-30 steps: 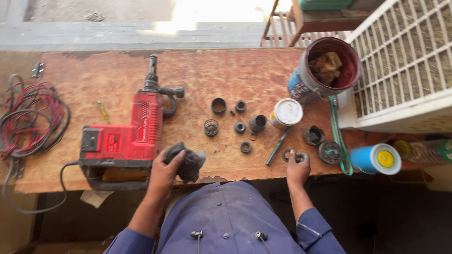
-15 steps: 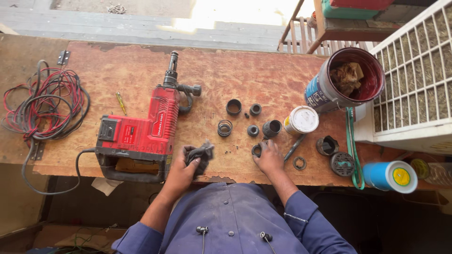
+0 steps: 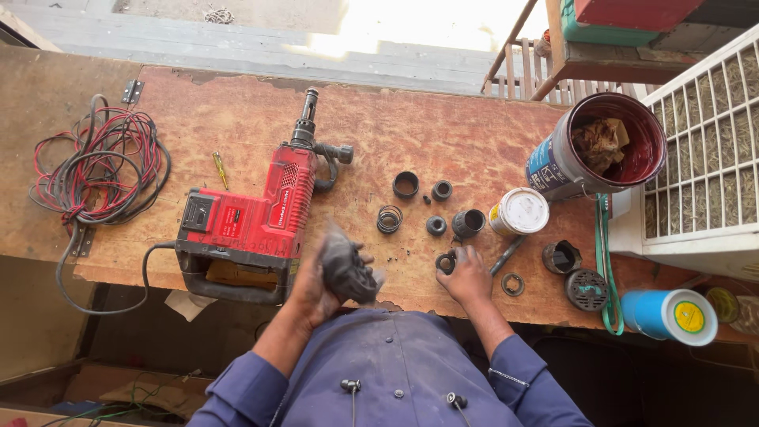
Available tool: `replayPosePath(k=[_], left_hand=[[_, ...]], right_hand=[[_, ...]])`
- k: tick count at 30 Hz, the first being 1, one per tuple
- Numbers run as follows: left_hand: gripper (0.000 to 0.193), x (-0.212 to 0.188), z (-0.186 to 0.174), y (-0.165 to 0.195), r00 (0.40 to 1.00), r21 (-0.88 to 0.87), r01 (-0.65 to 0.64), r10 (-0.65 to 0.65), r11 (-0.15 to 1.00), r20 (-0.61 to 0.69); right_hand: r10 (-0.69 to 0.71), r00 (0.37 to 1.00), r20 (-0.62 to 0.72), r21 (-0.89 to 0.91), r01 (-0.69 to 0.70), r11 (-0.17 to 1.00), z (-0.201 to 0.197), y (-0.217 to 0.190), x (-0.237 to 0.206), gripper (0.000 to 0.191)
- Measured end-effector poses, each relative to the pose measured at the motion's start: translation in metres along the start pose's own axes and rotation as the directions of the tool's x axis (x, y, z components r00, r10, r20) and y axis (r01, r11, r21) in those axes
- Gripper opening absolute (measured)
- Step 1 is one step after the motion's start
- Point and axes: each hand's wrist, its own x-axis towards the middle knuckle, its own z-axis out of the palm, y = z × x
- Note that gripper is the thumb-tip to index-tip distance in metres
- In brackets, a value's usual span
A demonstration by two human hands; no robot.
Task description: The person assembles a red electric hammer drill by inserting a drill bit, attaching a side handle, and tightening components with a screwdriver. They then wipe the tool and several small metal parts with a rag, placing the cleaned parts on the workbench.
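Plywood bench (image 3: pixel 237 119) was mid-teardown; red drill (image 3: pixel 253 217) sat whole-ish at 9 o'clock, rings and a spring (image 3: pixel 389 219) spread toward 3 o'clock, so stripping looked done, reassembly not. Left hand (image 3: pixel 316 281) clenched a dark part (image 3: pixel 346 270) at the near edge; right hand (image 3: pixel 468 277) pinched a black ring (image 3: pixel 446 262). Compared with half a second earlier, the part had lifted higher.

The dark part (image 3: pixel 348 273) in the left hand (image 3: pixel 316 281) is motion-blurred, so its shape cannot be read. The right hand (image 3: pixel 468 277) covers part of a small black ring (image 3: pixel 445 262). At three o'clock, the white grille (image 3: pixel 711 158) runs off the edge. At five o'clock, a yellowish object (image 3: pixel 723 304) beyond the blue canister (image 3: pixel 668 315) is too dim to identify.
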Motion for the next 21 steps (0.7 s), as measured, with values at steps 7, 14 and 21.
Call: replayPosePath(k=[7,14,21], left_hand=[[0.049,-0.007,-0.005,-0.005,0.807,0.845,-0.529,0.359,0.084,0.469],[0.046,-0.039,0.034,0.014,0.747,0.813,-0.538,0.32,-0.222,0.582],[0.058,-0.05,0.066,0.018,0.739,0.782,-0.612,0.265,-0.121,0.62]], right_hand=[[0.072,0.997,0.021,0.116,-0.074,0.991,0.0,0.016,-0.009,0.05],[-0.126,0.966,0.225,0.699,-0.07,0.712,-0.01,0.012,-0.011,0.049],[-0.719,0.694,0.03,0.969,0.157,0.192,-0.063,-0.023,-0.018,0.05]])
